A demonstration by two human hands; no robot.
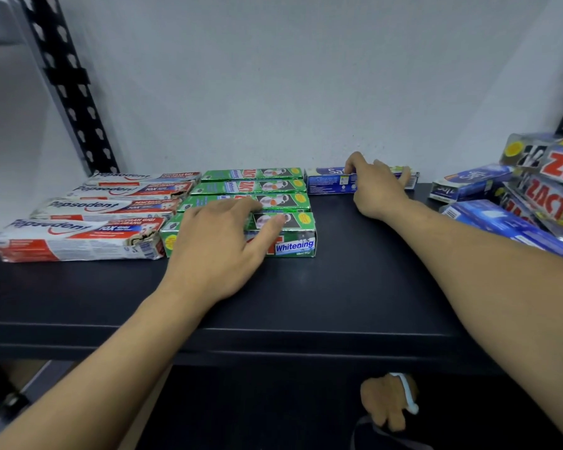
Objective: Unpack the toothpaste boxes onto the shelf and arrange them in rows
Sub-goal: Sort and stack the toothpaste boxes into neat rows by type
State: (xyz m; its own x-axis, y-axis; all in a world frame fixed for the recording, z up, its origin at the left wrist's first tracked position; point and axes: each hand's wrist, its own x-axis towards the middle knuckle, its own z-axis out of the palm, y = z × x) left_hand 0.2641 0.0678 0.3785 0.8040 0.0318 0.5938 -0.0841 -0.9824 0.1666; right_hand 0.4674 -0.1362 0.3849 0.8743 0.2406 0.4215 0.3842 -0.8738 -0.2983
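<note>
On the black shelf (pixel 338 287) lie two rows of flat boxes: several white-and-red Pepsodent boxes (pixel 78 243) at the left and several green Zact boxes (pixel 293 245) beside them. My left hand (pixel 218 245) rests flat on the front green box, fingers spread. At the back against the wall lies a blue box (pixel 330 181), and my right hand (pixel 376 185) grips it from above with fingers over its far edge and thumb on its front face.
A loose heap of blue and red-silver toothpaste boxes (pixel 533 203) sits at the shelf's right end. A black perforated upright (pixel 69 92) stands at the back left. Below the shelf edge, a foot in a sandal (pixel 390 404) shows on the floor.
</note>
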